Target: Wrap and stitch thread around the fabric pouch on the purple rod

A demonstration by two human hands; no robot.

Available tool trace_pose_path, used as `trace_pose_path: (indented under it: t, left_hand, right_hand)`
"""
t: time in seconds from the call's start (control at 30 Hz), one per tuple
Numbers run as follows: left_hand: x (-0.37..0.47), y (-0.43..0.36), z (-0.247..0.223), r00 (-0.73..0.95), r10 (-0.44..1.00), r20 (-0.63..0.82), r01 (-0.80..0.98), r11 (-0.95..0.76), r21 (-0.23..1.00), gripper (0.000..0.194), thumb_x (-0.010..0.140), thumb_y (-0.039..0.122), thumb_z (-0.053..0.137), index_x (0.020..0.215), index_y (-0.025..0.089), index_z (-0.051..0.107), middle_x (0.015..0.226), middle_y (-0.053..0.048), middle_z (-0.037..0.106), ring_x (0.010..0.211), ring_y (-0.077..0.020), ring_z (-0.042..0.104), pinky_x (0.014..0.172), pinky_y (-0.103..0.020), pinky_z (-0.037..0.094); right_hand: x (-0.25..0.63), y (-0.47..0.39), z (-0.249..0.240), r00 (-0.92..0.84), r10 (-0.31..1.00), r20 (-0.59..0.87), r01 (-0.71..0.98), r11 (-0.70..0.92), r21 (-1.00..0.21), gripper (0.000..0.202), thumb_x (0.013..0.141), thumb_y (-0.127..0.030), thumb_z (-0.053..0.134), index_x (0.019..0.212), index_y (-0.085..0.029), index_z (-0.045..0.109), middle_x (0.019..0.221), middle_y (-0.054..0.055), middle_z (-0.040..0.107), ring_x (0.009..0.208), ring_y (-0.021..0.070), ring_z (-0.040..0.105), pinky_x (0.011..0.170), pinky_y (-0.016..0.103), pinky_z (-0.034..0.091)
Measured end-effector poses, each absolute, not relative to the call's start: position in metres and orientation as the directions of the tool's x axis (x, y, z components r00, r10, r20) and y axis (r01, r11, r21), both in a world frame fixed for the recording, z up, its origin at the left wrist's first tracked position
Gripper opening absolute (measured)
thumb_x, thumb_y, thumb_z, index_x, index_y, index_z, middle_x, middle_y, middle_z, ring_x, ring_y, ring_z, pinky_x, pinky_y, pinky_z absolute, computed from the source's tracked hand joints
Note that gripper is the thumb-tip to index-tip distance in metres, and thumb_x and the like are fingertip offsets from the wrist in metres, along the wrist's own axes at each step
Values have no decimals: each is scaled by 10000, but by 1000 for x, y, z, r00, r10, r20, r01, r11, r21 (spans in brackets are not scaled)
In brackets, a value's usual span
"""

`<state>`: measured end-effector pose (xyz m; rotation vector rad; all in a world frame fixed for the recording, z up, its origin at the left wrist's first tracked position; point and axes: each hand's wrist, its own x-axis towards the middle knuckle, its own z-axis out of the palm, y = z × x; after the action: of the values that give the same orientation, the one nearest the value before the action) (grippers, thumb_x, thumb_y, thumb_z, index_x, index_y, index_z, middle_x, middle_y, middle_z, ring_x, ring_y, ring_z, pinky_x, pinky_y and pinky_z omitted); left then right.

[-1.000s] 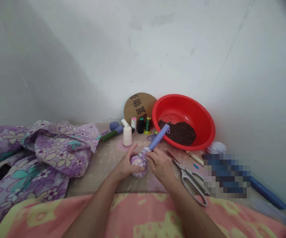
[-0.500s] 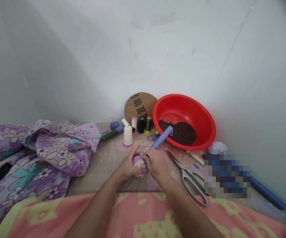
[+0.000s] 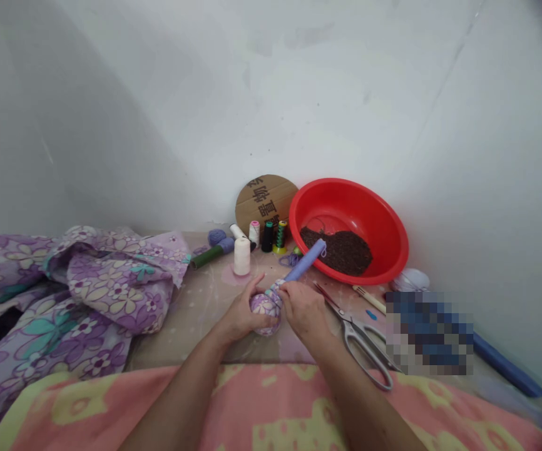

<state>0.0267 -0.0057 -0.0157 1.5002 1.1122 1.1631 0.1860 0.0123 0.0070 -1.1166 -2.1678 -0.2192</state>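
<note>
A round ball covered in purple floral cloth (image 3: 264, 308) sits low in the middle of the view, joined at its gathered neck to a lavender stick (image 3: 305, 262) that slants up to the right. My left hand (image 3: 243, 316) holds the ball from the left, its thumb across the front and its fingers behind. At the neck, my right hand (image 3: 301, 307) has its fingertips pinched together beside the gathered cloth; whatever they pinch is too small to make out. The stick's far end overlaps the red basin's rim.
The red basin (image 3: 388, 219) with dark brown material stands behind right. Scissors (image 3: 369, 351) lie right of my right hand. Thread spools, including a white one (image 3: 241, 257), stand behind. Floral cloth (image 3: 111, 282) is heaped left. A cardboard disc (image 3: 266, 200) leans on the wall.
My right hand has shifted slightly right, away from the ball's top, and more of the gathered neck shows. My left hand has barely moved on the ball.
</note>
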Motion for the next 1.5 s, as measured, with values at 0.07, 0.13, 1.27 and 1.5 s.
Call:
trace_pose_path:
  t: [0.07, 0.13, 1.27, 1.5]
  left_hand:
    - [27, -6, -15, 154, 974, 167, 109, -184, 977, 981, 503, 176, 741, 1330, 188, 214, 1065, -63, 484, 922, -184, 510, 803, -302, 428]
    - [27, -6, -14, 150, 975, 161, 100, -177, 979, 979, 503, 184, 742, 1330, 195, 218, 1066, -62, 488, 920, -186, 512, 802, -306, 427]
    - [20, -2, -13, 87, 995, 49, 23, -51, 998, 902, 497, 231, 698, 1298, 148, 290, 1096, -82, 474, 888, -199, 516, 803, -330, 404]
    - [19, -1, -17, 90, 994, 59, 8, -60, 998, 864, 504, 212, 684, 1281, 162, 307, 1075, -67, 463, 864, -179, 510, 779, -305, 407]
  right_hand:
    - [187, 13, 6, -339, 692, 637, 757, 603, -253, 189, 843, -234, 408, 792, -164, 575, 683, 53, 622, 651, 161, 560, 586, 248, 341]
    - [188, 15, 5, -273, 734, 622, 719, 585, -375, 174, 832, -232, 410, 818, -166, 570, 675, 47, 623, 633, 152, 560, 576, 234, 350]
    - [221, 29, 9, 288, 621, 729, 371, 630, -682, 156, 769, -257, 517, 873, -163, 585, 776, 48, 624, 655, 146, 574, 632, 282, 461]
    - [216, 32, 5, -250, 767, 590, 524, 620, -584, 180, 745, -160, 492, 809, -172, 659, 759, 48, 670, 692, 161, 592, 652, 262, 444]
